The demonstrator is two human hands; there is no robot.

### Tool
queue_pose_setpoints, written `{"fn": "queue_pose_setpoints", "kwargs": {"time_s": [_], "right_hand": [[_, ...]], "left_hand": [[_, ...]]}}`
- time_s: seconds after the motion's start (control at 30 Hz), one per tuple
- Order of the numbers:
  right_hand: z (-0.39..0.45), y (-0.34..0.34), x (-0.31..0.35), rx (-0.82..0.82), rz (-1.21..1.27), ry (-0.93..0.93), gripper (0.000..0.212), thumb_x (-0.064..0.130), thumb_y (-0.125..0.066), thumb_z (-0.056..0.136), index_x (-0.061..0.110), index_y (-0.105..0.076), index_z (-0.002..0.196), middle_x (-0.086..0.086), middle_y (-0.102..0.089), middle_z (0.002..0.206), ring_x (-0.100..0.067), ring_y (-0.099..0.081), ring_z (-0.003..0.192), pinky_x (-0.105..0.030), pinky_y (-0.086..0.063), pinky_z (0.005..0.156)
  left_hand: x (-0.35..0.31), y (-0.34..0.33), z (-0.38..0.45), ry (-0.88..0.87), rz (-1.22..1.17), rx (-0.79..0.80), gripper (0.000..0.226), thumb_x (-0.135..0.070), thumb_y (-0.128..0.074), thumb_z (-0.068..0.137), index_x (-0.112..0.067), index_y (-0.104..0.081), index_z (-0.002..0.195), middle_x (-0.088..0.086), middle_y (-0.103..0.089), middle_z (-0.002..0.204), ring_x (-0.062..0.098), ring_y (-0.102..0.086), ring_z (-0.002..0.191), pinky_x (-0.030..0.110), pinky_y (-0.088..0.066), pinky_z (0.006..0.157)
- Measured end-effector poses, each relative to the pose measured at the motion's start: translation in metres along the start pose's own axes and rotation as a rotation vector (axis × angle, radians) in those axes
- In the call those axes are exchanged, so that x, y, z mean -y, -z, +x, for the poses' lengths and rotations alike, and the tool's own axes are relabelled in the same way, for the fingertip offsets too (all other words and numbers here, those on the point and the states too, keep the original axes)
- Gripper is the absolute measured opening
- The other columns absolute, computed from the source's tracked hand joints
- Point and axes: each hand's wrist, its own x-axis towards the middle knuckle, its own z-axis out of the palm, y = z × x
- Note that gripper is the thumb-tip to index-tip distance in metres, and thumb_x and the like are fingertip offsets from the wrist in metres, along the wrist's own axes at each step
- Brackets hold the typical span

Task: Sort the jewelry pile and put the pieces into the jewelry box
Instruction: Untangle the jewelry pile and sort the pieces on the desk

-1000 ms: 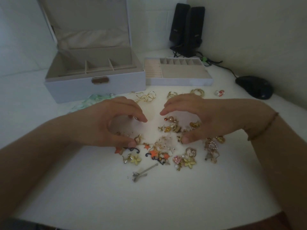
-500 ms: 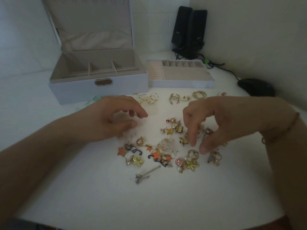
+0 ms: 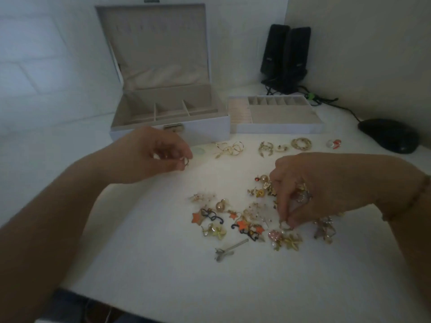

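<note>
Fingers (image 3: 283, 206) of right hand (image 3: 326, 187) pinch a ring (image 3: 285, 226); left hand (image 3: 151, 155) pinches an earring (image 3: 185, 162).

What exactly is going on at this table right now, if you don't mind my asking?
A person is sorting a scattered pile of small gold and orange jewelry pieces on a white table. The left hand pinches a small gold ring, raised near the open white jewelry box. The right hand pinches another small gold piece in the pile. The box compartments look empty.
</note>
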Motion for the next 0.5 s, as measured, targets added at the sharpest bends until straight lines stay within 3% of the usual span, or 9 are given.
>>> {"fn": "queue_pose_setpoints", "kwargs": {"time_s": [0.13,0.27,0.37,0.43,0.5], "right_hand": [[0.003,-0.001,0.0,-0.036,-0.124,0.038,0.033,0.069,-0.063,0.064,0.057,-0.063,0.095,0.021,-0.051,0.097,-0.002,-0.049,0.091,-0.017,-0.042,0.075],[-0.001,-0.001,0.005,-0.002,-0.216,0.051,0.018,0.06,-0.061,0.073,0.055,-0.064,0.09,0.025,-0.049,0.09,0.002,-0.044,0.089,-0.018,-0.04,0.072],[-0.006,-0.003,0.011,-0.009,-0.248,0.044,0.014,0.059,-0.049,0.064,0.055,-0.055,0.076,0.025,-0.046,0.095,0.001,-0.044,0.087,-0.019,-0.042,0.068],[0.0,-0.007,0.009,0.029,-0.248,-0.066,0.024,0.06,-0.053,0.057,0.056,-0.054,0.08,0.021,-0.049,0.094,-0.001,-0.048,0.08,-0.02,-0.045,0.064],[-0.005,-0.007,-0.008,-0.017,-0.18,-0.247,0.058,0.072,-0.065,0.038,0.07,-0.045,0.092,0.025,-0.052,0.076,0.007,-0.05,0.063,-0.007,-0.04,0.053]], "left_hand": [[0.008,0.005,-0.02,0.016,0.145,0.11,0.017,-0.021,-0.077,0.083,-0.032,-0.076,0.097,-0.014,-0.071,0.086,0.012,-0.065,0.08,0.028,-0.051,0.073],[0.015,-0.007,-0.039,-0.003,0.094,0.0,0.019,-0.041,-0.072,0.082,-0.03,-0.077,0.097,-0.015,-0.069,0.091,0.01,-0.064,0.082,0.027,-0.05,0.074],[0.018,-0.017,-0.04,-0.058,0.114,-0.074,0.03,-0.046,-0.063,0.082,-0.027,-0.077,0.099,-0.012,-0.07,0.089,0.009,-0.065,0.085,0.029,-0.052,0.076],[0.018,-0.021,-0.038,-0.086,0.161,-0.108,0.031,-0.047,-0.062,0.083,-0.027,-0.076,0.103,-0.014,-0.07,0.09,0.008,-0.063,0.086,0.029,-0.052,0.077],[0.02,-0.019,-0.038,-0.083,0.179,-0.127,0.035,-0.05,-0.062,0.082,-0.026,-0.074,0.105,-0.015,-0.069,0.09,0.007,-0.06,0.088,0.025,-0.05,0.081]]}}
